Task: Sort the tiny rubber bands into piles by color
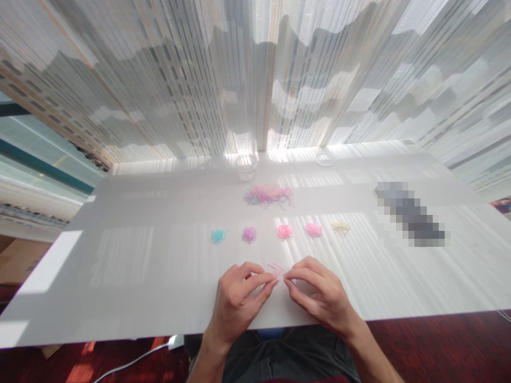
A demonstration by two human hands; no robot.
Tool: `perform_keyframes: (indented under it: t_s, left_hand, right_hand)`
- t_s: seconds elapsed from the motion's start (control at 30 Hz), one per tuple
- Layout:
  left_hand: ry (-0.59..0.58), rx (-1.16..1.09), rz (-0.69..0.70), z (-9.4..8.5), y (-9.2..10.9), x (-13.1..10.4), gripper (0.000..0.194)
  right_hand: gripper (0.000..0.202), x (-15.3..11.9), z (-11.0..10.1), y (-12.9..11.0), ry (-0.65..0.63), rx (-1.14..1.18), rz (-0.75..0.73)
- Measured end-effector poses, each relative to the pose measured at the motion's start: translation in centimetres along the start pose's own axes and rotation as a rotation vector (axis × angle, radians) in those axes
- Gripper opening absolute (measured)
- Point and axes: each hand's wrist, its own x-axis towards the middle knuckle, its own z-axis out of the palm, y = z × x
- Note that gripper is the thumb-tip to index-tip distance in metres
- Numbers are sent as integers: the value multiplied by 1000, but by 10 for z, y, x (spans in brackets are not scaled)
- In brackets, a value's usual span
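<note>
The left hand (239,292) and right hand (324,290) are pinched together at the fingertips beside thin pink strands (274,267) (any grip cannot be told); five small single-colour piles (285,231) seem sorted, a tangled multicoloured heap (266,196) beyond left unsorted.

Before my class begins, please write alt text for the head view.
The left hand and right hand pinch close together beside thin pink strands on a white table. Beyond lie five small single-color piles in a row, then one larger multicolored pile.
</note>
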Motion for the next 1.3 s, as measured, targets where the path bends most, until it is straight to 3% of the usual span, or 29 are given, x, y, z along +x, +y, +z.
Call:
perform_keyframes:
  t_s: [0.63,0.7,0.83,1.3]
  left_hand:
    - [10,182,62,4,7,4,11]
    - [-5,163,58,4,6,4,3]
    - [-43,72,45,3,3,2,19]
    - [-9,-40,3,0,3,0,10]
  right_hand:
    - [13,0,0,-1,-31,-20,-10]
    - [13,0,0,-2,-26,-12,-5]
    - [15,1,0,-1,-22,-5,-2]
    - [14,0,0,-1,-22,1,16]
